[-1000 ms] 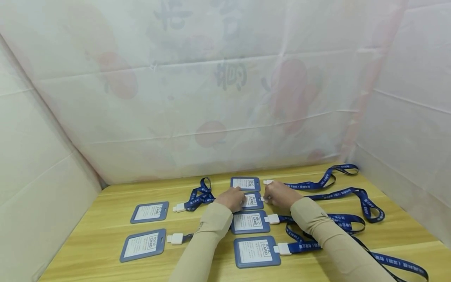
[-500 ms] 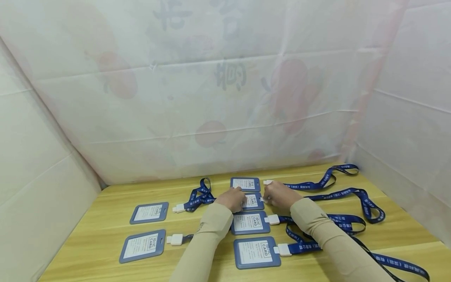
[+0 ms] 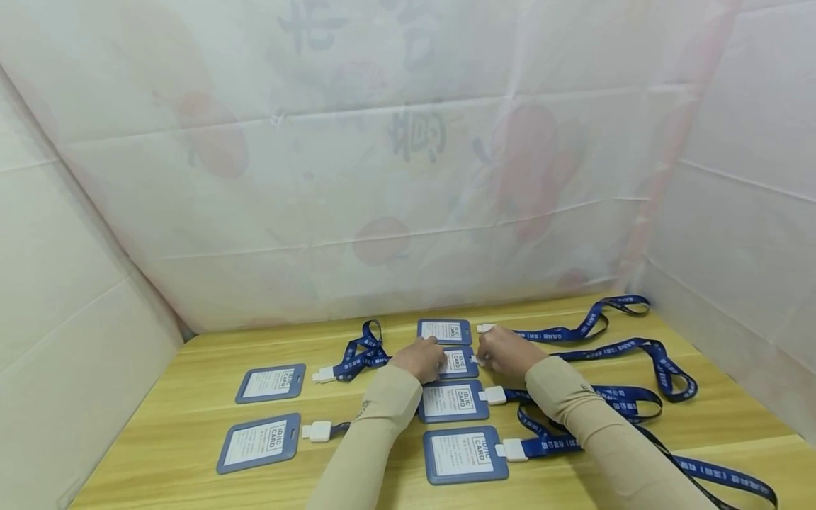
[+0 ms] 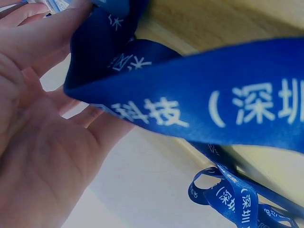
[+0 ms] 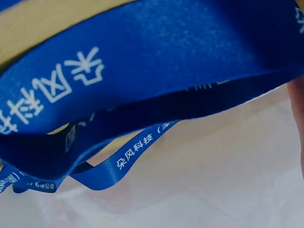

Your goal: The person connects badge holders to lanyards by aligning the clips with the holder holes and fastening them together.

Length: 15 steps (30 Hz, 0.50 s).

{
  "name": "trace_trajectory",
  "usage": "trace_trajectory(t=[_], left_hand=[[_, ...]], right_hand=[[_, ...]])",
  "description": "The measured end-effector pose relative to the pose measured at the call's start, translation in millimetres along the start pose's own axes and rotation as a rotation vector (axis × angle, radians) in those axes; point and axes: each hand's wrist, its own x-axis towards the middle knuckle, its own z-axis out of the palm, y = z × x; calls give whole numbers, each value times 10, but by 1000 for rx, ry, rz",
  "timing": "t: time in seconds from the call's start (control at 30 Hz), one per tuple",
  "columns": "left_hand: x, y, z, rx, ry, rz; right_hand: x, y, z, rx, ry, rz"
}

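Note:
In the head view my left hand [image 3: 419, 360] grips the left end of a blue ID badge holder [image 3: 457, 362], covering part of its card. Across from it, my right hand [image 3: 508, 352] pinches the white clip [image 3: 475, 360] of a blue lanyard [image 3: 612, 350] at the holder's slotted end. Whether clip and slot are joined is too small to tell. Up close in the left wrist view, a printed lanyard strap [image 4: 190, 90] crosses before my left palm [image 4: 42, 156]. The right wrist view is mostly filled by a lanyard strap [image 5: 156, 57]; my fingers there are largely hidden.
Behind lies a badge holder [image 3: 444, 331] with a clip apart from it. Nearer me, two holders [image 3: 454, 401] [image 3: 465, 455] have lanyards at their slots. On the left, two more holders [image 3: 270, 383] [image 3: 258, 443] lie apart from their clips. White cloth walls [image 3: 395, 177] enclose the table.

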Motion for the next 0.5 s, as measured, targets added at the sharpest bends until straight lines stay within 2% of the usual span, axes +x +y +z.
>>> trace_trajectory(t=[0.5], left_hand=[[-18, -13, -17, 10, -2, 18]], right_hand=[[13, -42, -40, 10, -16, -3]])
